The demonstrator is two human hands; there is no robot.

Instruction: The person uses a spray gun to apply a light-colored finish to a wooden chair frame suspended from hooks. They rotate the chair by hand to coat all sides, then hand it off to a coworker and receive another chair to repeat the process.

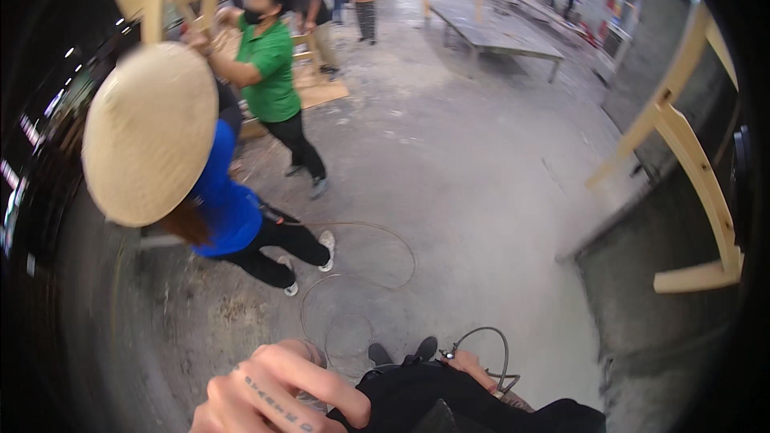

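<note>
My left hand (273,393), bottom centre, hangs loose and holds nothing. My right hand (473,369) grips a tool with grey hose (497,345), lower centre. No workpiece under it yet, so work looks unstarted.

No packages, labels, signs or screens can be made out anywhere in this view. Nearest candidate is a flat tan sheet, maybe cardboard (321,92), lying on the grey concrete floor (481,192) at upper left-centre, but it's plain, w/ no print visible, and can't tell whether it's packaging at all.
</note>
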